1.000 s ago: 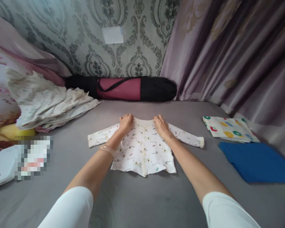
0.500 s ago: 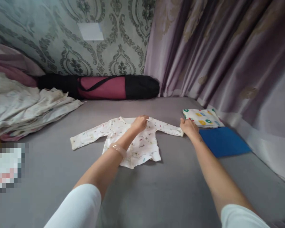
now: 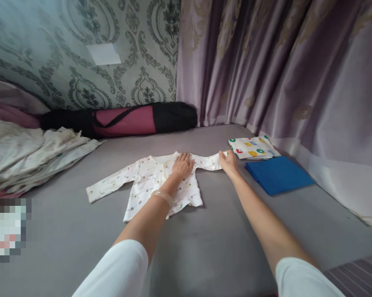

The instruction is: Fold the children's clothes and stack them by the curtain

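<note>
We see the baby shirt (image 3: 156, 185) spread flat on the grey sheet (image 3: 223, 235), just left of the blue cloth (image 3: 277, 175). Our left hand (image 3: 181, 166) lies open, palm down, on its chest, and our right hand (image 3: 228, 161), nearer the blue cloth, pinches the sleeve end. Should the flat hand slip under a pull, we judge the body could bunch or skew. The pinching fingertips are hard to make out, and a pixelled patch (image 3: 6, 231) far left of the blue cloth hides something.

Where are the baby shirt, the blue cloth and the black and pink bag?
baby shirt (image 3: 142, 185): head view, on its front panel.
blue folded cloth (image 3: 278, 175): head view, middle of its top face.
black and pink bag (image 3: 126, 121): head view, on its pink middle part.
</note>
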